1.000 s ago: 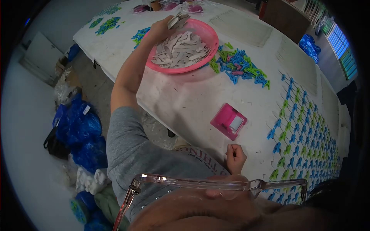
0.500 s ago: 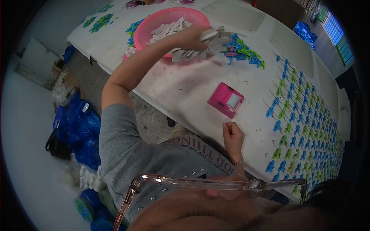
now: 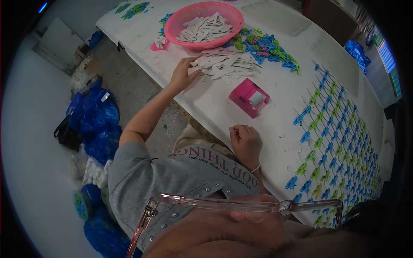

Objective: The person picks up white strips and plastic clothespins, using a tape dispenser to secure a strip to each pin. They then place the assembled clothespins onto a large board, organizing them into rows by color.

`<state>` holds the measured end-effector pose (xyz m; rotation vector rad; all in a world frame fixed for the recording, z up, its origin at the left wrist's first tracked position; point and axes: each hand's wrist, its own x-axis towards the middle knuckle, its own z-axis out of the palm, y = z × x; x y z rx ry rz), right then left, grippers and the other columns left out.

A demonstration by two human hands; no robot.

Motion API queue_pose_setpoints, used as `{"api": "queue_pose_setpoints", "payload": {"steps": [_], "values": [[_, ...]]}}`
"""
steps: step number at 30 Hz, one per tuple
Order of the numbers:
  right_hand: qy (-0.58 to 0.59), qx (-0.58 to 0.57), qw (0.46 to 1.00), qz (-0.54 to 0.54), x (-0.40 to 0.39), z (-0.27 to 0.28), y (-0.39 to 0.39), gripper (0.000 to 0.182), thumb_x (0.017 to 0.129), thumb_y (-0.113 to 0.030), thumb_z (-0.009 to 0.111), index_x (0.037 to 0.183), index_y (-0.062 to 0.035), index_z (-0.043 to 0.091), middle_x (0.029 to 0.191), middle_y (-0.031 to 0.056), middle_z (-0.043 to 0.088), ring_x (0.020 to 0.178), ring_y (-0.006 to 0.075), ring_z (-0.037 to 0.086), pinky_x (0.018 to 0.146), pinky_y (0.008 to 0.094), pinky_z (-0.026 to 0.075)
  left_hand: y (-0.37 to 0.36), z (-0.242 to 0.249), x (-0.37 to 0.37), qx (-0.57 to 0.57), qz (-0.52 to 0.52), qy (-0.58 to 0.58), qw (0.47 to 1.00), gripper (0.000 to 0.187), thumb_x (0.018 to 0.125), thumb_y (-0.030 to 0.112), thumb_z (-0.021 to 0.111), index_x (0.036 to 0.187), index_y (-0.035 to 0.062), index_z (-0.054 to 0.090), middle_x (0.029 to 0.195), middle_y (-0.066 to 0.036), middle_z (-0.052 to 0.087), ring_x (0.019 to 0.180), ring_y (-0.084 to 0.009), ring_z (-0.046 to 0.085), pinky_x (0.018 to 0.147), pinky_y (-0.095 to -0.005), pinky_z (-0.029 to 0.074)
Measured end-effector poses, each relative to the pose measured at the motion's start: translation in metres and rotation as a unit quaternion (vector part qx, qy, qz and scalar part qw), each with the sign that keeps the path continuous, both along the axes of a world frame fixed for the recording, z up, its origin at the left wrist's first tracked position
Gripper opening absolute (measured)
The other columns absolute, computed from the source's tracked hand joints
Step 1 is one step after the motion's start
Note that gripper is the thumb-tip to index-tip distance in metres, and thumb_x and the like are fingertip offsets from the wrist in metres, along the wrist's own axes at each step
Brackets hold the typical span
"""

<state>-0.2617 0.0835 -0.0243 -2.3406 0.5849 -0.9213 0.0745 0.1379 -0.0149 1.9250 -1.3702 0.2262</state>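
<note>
My left hand (image 3: 185, 76) lies at the near left edge of a loose pile of flat, elongated white pieces (image 3: 226, 64) on the table, thumb and fingers apart around its edge. Just behind the pile stands a pink plastic basket (image 3: 172, 35) holding many more such pieces (image 3: 206, 29). My right hand (image 3: 247, 144), a bracelet at its wrist, is close to the table's near edge with its fingers curled in, and nothing shows in it. Beyond that hand sits a small magenta holder with a white roller (image 3: 245, 103).
Blue and green clips (image 3: 269, 46), with a few pink ones, are heaped right of the basket. Rows of blue and green clips on thin loops (image 3: 335, 142) cover the table's right side. Blue plastic bags (image 3: 97, 122) lie on the floor at left.
My left hand has let go of a bunch of white pieces, now spread before the basket, and drawn back toward me. The right hand has shifted slightly left as the view moved.
</note>
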Motion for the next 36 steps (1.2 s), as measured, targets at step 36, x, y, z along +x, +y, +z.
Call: {"api": "queue_pose_setpoints", "payload": {"steps": [36], "values": [[0.125,-0.192,0.924,-0.306,-0.003,-0.038,0.025,0.007,0.086,-0.009,0.063,0.087,-0.0018,0.063,0.087,0.0117,0.064,0.082,0.0311,0.059,0.075,0.0406,0.047,0.030,-0.069,0.005,-0.119,-0.162,0.305,0.931,0.020,0.089,-0.002,0.057,0.108,0.0020,0.057,0.087,-0.004,0.059,0.072,-0.0100,0.055,0.066,-0.0245,0.045]]}}
